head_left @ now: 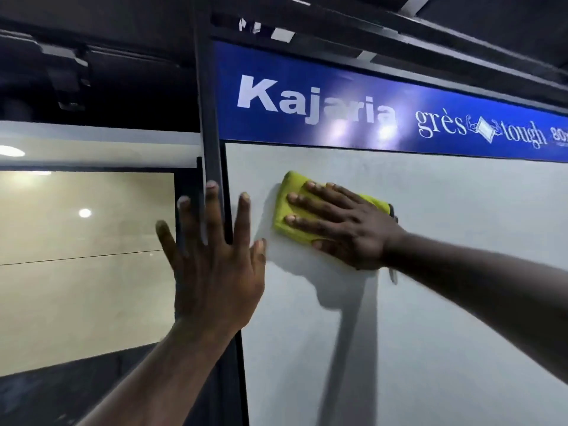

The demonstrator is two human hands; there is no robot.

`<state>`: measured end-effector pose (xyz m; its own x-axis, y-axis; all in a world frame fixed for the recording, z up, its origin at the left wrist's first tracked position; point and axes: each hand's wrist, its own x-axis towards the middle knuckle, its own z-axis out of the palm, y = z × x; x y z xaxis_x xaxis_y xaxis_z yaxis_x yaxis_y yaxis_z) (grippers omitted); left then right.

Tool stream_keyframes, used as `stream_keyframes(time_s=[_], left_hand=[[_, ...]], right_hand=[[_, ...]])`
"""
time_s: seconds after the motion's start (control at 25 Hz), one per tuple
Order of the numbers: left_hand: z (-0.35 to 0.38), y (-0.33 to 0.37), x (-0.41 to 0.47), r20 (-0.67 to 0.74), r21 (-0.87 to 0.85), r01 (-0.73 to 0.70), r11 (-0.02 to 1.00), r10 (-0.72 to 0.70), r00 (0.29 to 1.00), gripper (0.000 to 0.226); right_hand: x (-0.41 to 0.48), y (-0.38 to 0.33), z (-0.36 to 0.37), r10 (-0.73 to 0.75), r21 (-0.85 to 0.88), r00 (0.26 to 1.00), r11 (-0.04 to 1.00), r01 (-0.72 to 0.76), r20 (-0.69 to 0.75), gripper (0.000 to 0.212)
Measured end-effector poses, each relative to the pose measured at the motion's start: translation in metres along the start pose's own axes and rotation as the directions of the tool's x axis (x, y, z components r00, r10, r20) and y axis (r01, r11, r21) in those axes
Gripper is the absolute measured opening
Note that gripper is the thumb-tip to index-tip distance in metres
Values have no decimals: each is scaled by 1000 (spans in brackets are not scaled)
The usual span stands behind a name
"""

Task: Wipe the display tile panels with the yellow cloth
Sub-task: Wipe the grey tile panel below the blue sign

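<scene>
A pale grey display tile panel (430, 241) fills the right half of the view. My right hand (341, 224) lies flat on a folded yellow cloth (287, 195) and presses it against the panel's upper left part, fingers straight and pointing left. My left hand (212, 256) is spread open with straight fingers, over the panel's dark left frame post (212, 149) and the panel's left edge.
A blue brand header strip (368, 109) runs along the top of the panel. Left of the post, a beige glossy tile panel (86, 256) stands further back. Dark ceiling rails (399, 26) hang overhead.
</scene>
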<state>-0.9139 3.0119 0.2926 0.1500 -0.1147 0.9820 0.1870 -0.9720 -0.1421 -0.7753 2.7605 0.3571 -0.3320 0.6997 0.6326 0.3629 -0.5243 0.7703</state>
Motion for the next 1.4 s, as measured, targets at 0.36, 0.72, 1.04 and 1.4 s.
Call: stream_keyframes(time_s=[0.36,0.72,1.04,1.4], left_hand=[[38,65,40,140,229,-256,939,229,963,103],[62,132,84,176,237,-338,911,302,937,99],[87,186,95,128,270,-279,922,253,959,100],[100,202,114,161,272,-406,872,375,913,106]], right_hand=[[-70,86,12,108,-9,993,994,-109,-56,63],[-126,150,21,247,45,959,969,-243,-138,61],[-188,198,26,214,17,965,977,-214,-155,60],[-221,209,19,441,140,879,896,-421,-183,55]])
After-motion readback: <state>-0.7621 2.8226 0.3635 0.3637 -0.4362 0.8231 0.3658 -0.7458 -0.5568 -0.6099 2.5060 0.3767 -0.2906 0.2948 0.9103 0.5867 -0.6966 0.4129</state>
